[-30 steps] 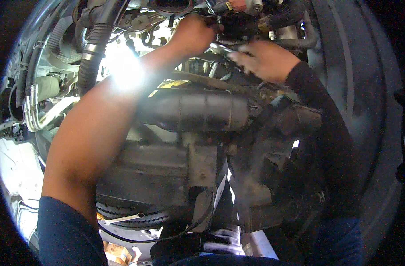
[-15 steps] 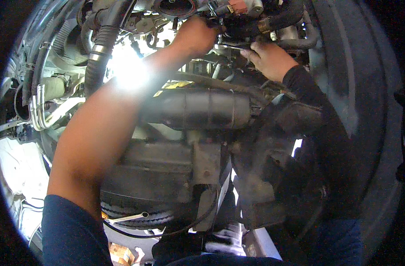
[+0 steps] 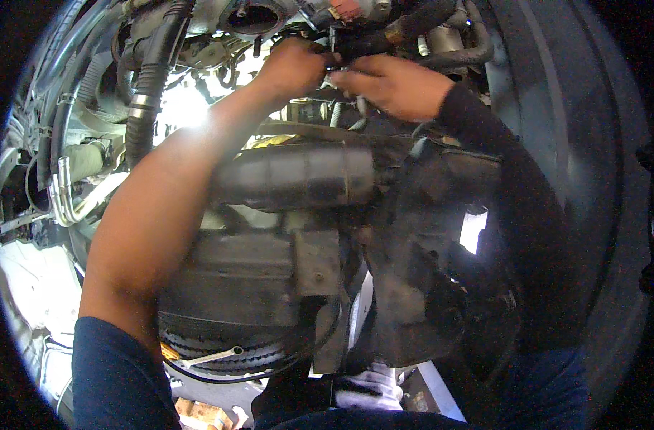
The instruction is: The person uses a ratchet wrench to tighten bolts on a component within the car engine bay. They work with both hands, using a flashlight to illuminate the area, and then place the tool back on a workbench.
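My left hand [image 3: 295, 68] reaches up into the engine bay, fingers curled in beside a thin upright metal rod [image 3: 332, 39]. My right hand [image 3: 398, 87], coming from the right in a dark sleeve, has its thumb and fingertips pressed together just below the left fingertips. A small shiny bit shows between the two hands, but its shape is hidden, and so is whatever either hand grips. Dark hoses run right behind the fingers. Below the hands lies a dark cylindrical canister [image 3: 298, 175].
A round open port [image 3: 252, 16] sits above my left hand. A ribbed black hose [image 3: 141, 118] runs down on the left, near a bright light [image 3: 184, 104]. Low down, a combination wrench [image 3: 212, 356] lies by a tyre [image 3: 248, 358]. A dark panel [image 3: 549, 143] borders the right.
My right hand has moved left and now nearly meets my left hand. The silver bar-shaped tool seen at its fingertips before is now mostly covered. The whole view has shifted slightly.
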